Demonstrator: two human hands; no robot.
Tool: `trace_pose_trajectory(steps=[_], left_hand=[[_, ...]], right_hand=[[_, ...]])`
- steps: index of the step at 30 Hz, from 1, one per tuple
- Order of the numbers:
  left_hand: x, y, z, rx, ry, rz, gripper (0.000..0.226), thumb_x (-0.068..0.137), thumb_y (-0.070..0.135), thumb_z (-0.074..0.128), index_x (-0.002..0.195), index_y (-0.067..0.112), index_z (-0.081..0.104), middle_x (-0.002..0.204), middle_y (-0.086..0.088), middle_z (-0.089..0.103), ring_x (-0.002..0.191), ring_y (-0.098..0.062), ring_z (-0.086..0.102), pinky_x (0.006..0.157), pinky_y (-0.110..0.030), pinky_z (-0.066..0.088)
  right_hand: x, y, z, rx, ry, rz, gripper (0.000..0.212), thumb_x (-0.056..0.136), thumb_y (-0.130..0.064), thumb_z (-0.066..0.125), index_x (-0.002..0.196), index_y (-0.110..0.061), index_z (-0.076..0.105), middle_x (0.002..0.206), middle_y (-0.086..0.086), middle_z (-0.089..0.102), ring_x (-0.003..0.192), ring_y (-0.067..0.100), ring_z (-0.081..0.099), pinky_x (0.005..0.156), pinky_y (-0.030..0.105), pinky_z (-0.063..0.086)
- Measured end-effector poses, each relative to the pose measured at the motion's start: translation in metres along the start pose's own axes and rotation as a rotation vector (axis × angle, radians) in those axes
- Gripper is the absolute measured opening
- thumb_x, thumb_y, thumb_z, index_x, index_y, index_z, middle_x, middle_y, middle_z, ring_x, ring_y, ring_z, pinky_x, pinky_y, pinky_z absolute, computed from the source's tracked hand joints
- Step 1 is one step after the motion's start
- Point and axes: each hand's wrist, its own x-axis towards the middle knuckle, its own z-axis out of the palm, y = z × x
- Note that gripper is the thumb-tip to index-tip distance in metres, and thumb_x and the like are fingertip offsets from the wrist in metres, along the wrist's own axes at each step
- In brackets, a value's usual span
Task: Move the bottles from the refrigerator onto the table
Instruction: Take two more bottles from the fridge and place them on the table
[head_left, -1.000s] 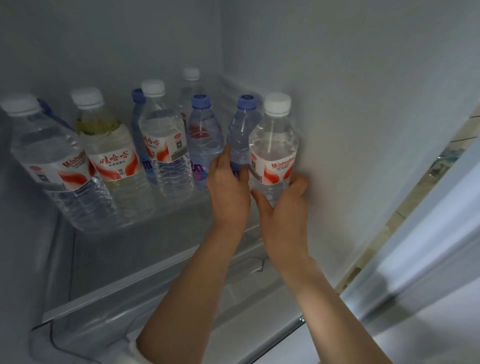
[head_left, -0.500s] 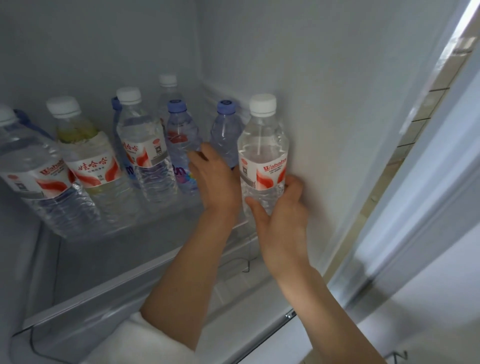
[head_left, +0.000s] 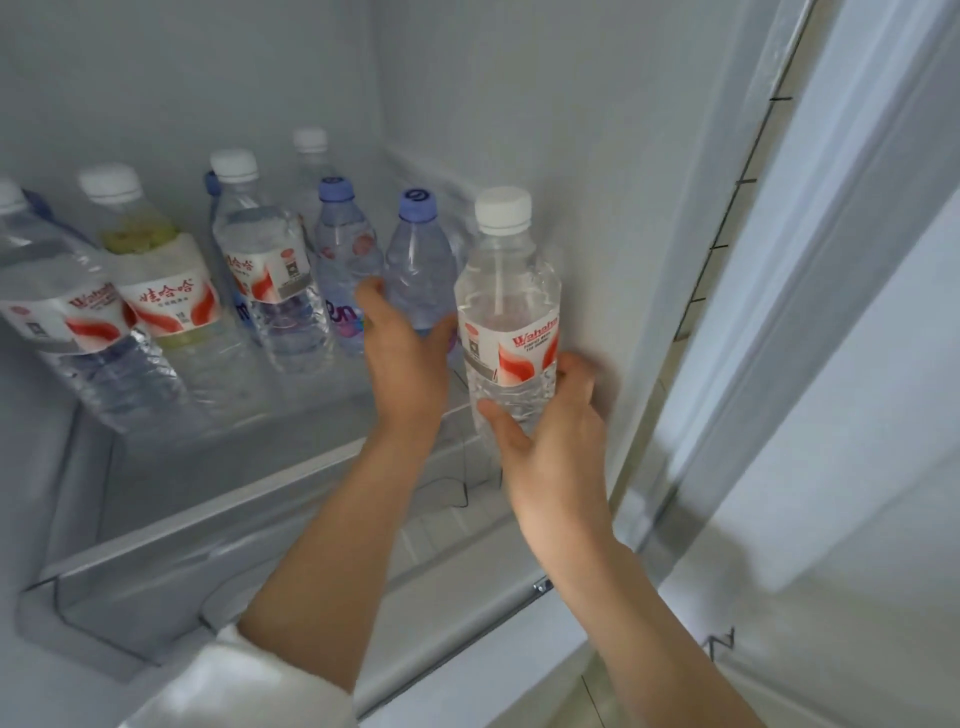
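Refrigerator (head_left: 571, 130): open, bottles on one shelf (head_left: 218, 499).
White-capped bottles (head_left: 260, 291): five, counting the held one.
Blue-capped bottles (head_left: 343, 270): four, one mostly hidden.
Right hand (head_left: 550, 441): clamped on the white-capped bottle (head_left: 506, 322) by the right wall.
Left hand (head_left: 405, 358): wrapped round a blue-capped bottle (head_left: 418, 265).
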Motion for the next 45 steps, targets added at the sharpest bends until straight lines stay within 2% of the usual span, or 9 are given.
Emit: trace_pose_trajectory(steps=[3, 10, 18, 22, 25, 28, 32, 36, 45], left_hand=[[-0.019, 0.009, -0.016, 0.016, 0.064, 0.029, 0.073, 0.074, 0.014, 0.081, 0.132, 0.006, 0.037, 0.129, -0.008, 0.056, 0.112, -0.021, 0.058, 0.092, -0.027, 0.049], [-0.061, 0.017, -0.059, -0.026, 0.095, -0.032, 0.079, 0.067, 0.023, 0.086, 0.134, 0.021, 0.045, 0.125, 0.006, 0.061, 0.111, -0.012, 0.061, 0.094, -0.037, 0.052], [-0.116, 0.018, -0.108, -0.021, -0.041, -0.049, 0.058, 0.058, 0.031, 0.089, 0.107, 0.033, 0.059, 0.111, 0.009, 0.062, 0.100, -0.007, 0.061, 0.090, -0.036, 0.055], [-0.149, 0.020, -0.137, 0.022, -0.119, -0.012, 0.067, 0.056, 0.029, 0.092, 0.112, 0.027, 0.056, 0.111, 0.008, 0.061, 0.091, -0.003, 0.060, 0.081, -0.026, 0.054], [-0.180, 0.017, -0.158, 0.014, -0.230, 0.014, 0.067, 0.054, 0.029, 0.093, 0.106, 0.032, 0.052, 0.109, 0.008, 0.061, 0.087, 0.000, 0.059, 0.075, -0.023, 0.053], [-0.213, 0.013, -0.169, 0.013, -0.346, 0.027, 0.066, 0.053, 0.030, 0.093, 0.102, 0.037, 0.049, 0.109, 0.006, 0.062, 0.088, -0.005, 0.060, 0.073, -0.020, 0.051], [-0.263, 0.012, -0.169, 0.004, -0.542, -0.007, 0.070, 0.053, 0.031, 0.093, 0.109, 0.032, 0.051, 0.109, 0.010, 0.060, 0.086, 0.000, 0.060, 0.066, -0.003, 0.045], [-0.326, 0.013, -0.164, -0.025, -0.744, -0.044, 0.081, 0.053, 0.030, 0.094, 0.123, 0.022, 0.055, 0.107, 0.012, 0.059, 0.085, 0.008, 0.057, 0.064, -0.001, 0.045], [-0.503, 0.030, -0.144, -0.019, -1.087, -0.090, 0.066, 0.056, 0.031, 0.092, 0.111, 0.030, 0.055, 0.097, 0.022, 0.061, 0.089, -0.005, 0.064, 0.075, -0.021, 0.054]], right_hand=[[-0.010, 0.001, -0.011, 0.008, 0.014, -0.037, 0.054, 0.080, -0.018, 0.074, 0.124, -0.012, 0.043, 0.111, -0.010, 0.055, 0.104, 0.009, 0.058, 0.077, -0.001, 0.039], [-0.044, 0.000, -0.034, 0.044, -0.057, -0.027, 0.070, 0.081, -0.018, 0.073, 0.140, -0.016, 0.036, 0.126, -0.004, 0.060, 0.107, 0.000, 0.053, 0.077, -0.006, 0.034], [-0.108, -0.002, -0.052, -0.017, 0.022, 0.046, 0.064, 0.077, -0.021, 0.077, 0.131, -0.016, 0.044, 0.116, -0.008, 0.062, 0.096, -0.001, 0.058, 0.076, -0.003, 0.038], [-0.158, -0.005, -0.060, -0.073, 0.087, 0.113, 0.065, 0.075, -0.024, 0.078, 0.131, -0.017, 0.044, 0.119, -0.006, 0.064, 0.102, 0.008, 0.062, 0.082, 0.012, 0.046], [-0.203, -0.006, -0.070, -0.096, 0.153, 0.178, 0.066, 0.075, -0.027, 0.078, 0.130, -0.018, 0.045, 0.118, -0.004, 0.065, 0.100, 0.005, 0.061, 0.077, -0.001, 0.040], [-0.248, -0.003, -0.084, -0.095, 0.183, 0.269, 0.063, 0.077, -0.031, 0.076, 0.129, -0.022, 0.043, 0.118, -0.007, 0.064, 0.102, 0.006, 0.062, 0.080, 0.001, 0.043], [-0.306, 0.007, -0.116, -0.138, 0.260, 0.393, 0.060, 0.077, -0.028, 0.076, 0.127, -0.028, 0.042, 0.099, -0.030, 0.055, 0.083, -0.021, 0.055, 0.071, -0.004, 0.039], [-0.366, 0.022, -0.153, -0.218, 0.340, 0.556, 0.068, 0.074, -0.027, 0.079, 0.131, -0.023, 0.043, 0.110, -0.015, 0.062, 0.088, -0.005, 0.058, 0.070, -0.005, 0.040], [-0.488, 0.054, -0.261, -0.273, 0.490, 0.841, 0.069, 0.070, -0.028, 0.082, 0.128, -0.021, 0.046, 0.105, -0.015, 0.060, 0.086, -0.001, 0.057, 0.068, -0.003, 0.041]])
